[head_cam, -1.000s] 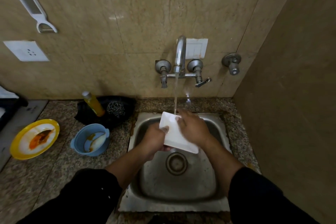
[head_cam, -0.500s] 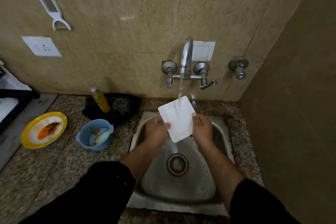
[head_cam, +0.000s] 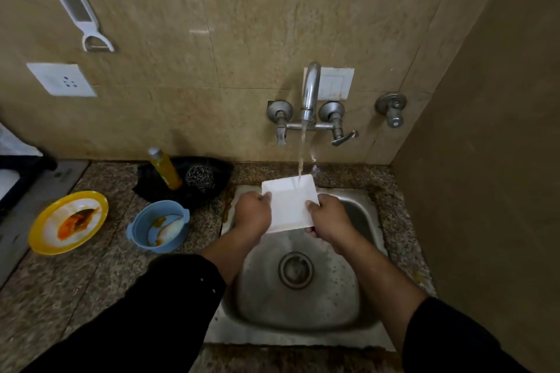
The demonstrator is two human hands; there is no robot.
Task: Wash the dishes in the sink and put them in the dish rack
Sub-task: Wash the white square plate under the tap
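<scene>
A white square plate (head_cam: 289, 204) is held over the steel sink (head_cam: 303, 321), under the water running from the tap (head_cam: 310, 91). My left hand (head_cam: 251, 213) grips its left edge, and my right hand (head_cam: 328, 216) grips its right edge. The stream lands on the plate's far right part. On the counter to the left stand a dirty yellow-rimmed plate (head_cam: 68, 222) with orange food remains and a dirty blue bowl (head_cam: 159, 225). No dish rack is in view.
A yellow soap bottle (head_cam: 165, 169) and a steel scourer (head_cam: 200, 177) sit on a black cloth behind the bowl. A white peeler (head_cam: 72, 3) hangs on the tiled wall, above a socket (head_cam: 62, 79). A wall stands close on the right.
The plate turned from tilted on a corner to squarer under the stream. One second ago my right hand lay over the plate's face; now it holds the right edge.
</scene>
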